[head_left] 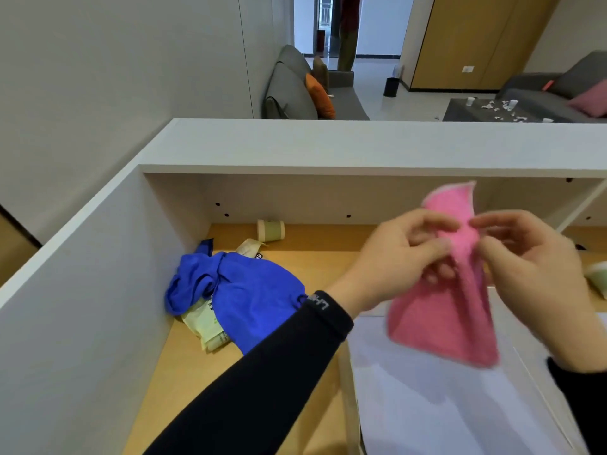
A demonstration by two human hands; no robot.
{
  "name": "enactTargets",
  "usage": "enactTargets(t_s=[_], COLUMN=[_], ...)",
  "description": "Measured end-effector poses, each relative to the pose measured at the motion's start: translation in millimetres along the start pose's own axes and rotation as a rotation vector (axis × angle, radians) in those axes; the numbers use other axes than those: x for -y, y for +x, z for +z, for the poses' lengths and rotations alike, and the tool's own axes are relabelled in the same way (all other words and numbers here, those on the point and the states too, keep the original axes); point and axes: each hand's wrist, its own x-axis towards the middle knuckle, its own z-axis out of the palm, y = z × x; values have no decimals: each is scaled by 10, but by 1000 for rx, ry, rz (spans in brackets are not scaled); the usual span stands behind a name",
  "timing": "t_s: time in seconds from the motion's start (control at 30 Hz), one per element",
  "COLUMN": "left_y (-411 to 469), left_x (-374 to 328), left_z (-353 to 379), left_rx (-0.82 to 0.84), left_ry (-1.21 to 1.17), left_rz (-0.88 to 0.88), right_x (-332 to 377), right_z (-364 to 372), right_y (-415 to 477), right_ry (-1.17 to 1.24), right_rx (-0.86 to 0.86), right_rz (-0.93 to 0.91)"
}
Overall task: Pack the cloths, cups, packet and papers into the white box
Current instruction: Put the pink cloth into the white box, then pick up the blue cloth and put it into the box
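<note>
Both hands are pinched onto a pink cloth (pixel 450 290), a soft, fuzzy terry square with a paler stitched edge. The left hand (pixel 394 257) grips its upper part with thumb and fingertips, and the right hand (pixel 532 274) nips the same gathered fold from the other side, so the cloth hangs down in loose pleats with one corner standing up above the fingers. Both arms wear black sleeves (the left cuff carries small grey lettering).

The cloth hangs over the white box (pixel 427 405), whose pale, smooth inside fills the lower right of the view; its contents cannot be made out through the blur.

To the left, on the light wood-grain desk (pixel 312 264), a blue cloth (pixel 243 297) lies crumpled, smooth and slightly glossy, draped over a pale yellow-green packet (pixel 210 330) that pokes out beneath it. Behind them a creased paper (pixel 249 247) rests near a paper cup (pixel 271 230) tipped on its side, cream with a green band. Another cup (pixel 597 277) of the same kind shows at the right edge, partly cut off.

The desk sits inside a white laminate surround (pixel 328 142) with peg holes in its back panel. Beyond it the room holds a grey sofa (pixel 295 90) with an orange cushion (pixel 320 96), a black bin (pixel 391 87), a dark low table (pixel 476 110) strewn with white scraps, and a wooden wall panel (pixel 476 37).
</note>
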Motion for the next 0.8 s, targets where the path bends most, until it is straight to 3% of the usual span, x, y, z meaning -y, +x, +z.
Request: enactTargets(t_s=[0.07,0.13,0.2,0.33,0.43,0.57,0.7,0.8], left_y=[-12,-59,-162,-583,-950,-1185,-1155,-1068], left_x=[116,268,450,859,1081,1190,1269,1323], left_z=[-78,-330,-716,-1509,-1799,-1932,-1946,-1924], left_rx=[-10,-158,-343,-611,-693,-713,-643,-653], left_ry=[221,473,659,899,871,839,674,504], left_rz=[-11,-21,-132,-554,-763,-784,-735,-680], right_x=[-76,-131,-131,-51,-22,-116,-351,-455], right_z=[-80,-18,181,931,1641,2382,2734,2814], right_y=[8,18,41,51,-18,-189,-276,-305], right_ry=[-277,-475,-439,-146,-10,-101,-143,-73], right_rx=[137,253,301,506,694,866,833,715], right_rz=[135,197,197,243,363,537,712,731])
